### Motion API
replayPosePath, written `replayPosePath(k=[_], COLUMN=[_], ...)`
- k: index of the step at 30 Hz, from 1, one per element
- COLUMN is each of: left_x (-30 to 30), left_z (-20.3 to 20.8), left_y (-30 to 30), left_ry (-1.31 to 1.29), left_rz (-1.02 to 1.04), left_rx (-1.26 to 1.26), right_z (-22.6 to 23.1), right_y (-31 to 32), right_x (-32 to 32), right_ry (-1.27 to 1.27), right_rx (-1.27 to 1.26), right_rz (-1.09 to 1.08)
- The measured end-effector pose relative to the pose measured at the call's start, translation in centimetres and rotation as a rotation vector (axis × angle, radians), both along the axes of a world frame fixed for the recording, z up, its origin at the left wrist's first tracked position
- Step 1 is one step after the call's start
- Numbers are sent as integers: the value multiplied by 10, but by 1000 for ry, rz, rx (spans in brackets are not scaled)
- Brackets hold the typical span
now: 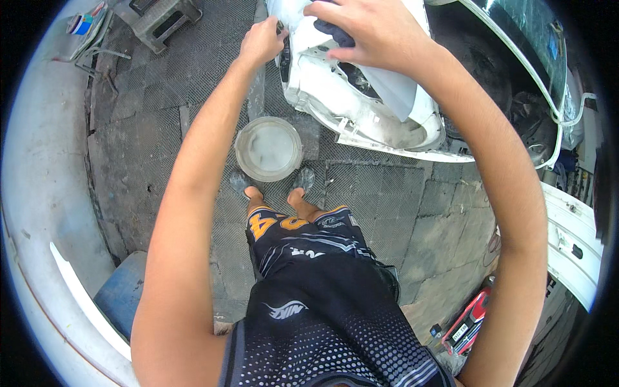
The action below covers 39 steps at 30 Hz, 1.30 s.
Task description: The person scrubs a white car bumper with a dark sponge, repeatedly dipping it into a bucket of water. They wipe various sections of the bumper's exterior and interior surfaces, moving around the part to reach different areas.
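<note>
A white car body point(322, 80) with openings and grey smudges takes up the upper middle. My right hand point(374, 32) is over its top, fingers bent around a dark, crumpled cloth point(336, 32) that lies between thumb and fingers. At the body's left edge is my left hand point(261, 44), its fingers curled near a small dark part; what they hold, if anything, is too small to make out. Below the body, a round basin point(244, 160) of cloudy, whitish liquid stands on the floor, just in front of my feet.
A grey plastic stool point(161, 22) stands at the upper left, beside a chair point(80, 45) with things on it. A pale curved surface point(45, 161) runs down the left. At right are a white panel point(570, 242) and a red-and-black case point(467, 326). Dark textured mats point(155, 148) cover the floor.
</note>
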<state>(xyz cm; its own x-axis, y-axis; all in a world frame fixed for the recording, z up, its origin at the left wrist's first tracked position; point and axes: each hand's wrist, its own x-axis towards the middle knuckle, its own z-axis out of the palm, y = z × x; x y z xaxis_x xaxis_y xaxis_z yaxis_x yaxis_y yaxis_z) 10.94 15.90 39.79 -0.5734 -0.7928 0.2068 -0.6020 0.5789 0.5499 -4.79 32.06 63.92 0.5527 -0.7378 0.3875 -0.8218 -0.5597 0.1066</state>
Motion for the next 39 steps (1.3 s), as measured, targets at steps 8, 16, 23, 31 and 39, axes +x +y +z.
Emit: replayPosePath(k=[8, 16, 23, 31, 39], left_x=[-28, -7, -10, 2, -12], left_z=[23, 24, 38, 36, 39], left_y=[12, 5, -4, -23, -20], left_ry=[115, -65, -34, 30, 44], left_rz=[119, 26, 72, -34, -64], left_rx=[57, 51, 88, -104, -41], right_z=[-125, -102, -70, -16, 20], right_y=[-111, -125, -117, -70, 14], right_x=[1, 26, 36, 8, -20], right_ry=[547, 636, 461, 97, -65], right_rx=[108, 376, 451, 212, 139], right_rz=[-193, -238, -325, -165, -70])
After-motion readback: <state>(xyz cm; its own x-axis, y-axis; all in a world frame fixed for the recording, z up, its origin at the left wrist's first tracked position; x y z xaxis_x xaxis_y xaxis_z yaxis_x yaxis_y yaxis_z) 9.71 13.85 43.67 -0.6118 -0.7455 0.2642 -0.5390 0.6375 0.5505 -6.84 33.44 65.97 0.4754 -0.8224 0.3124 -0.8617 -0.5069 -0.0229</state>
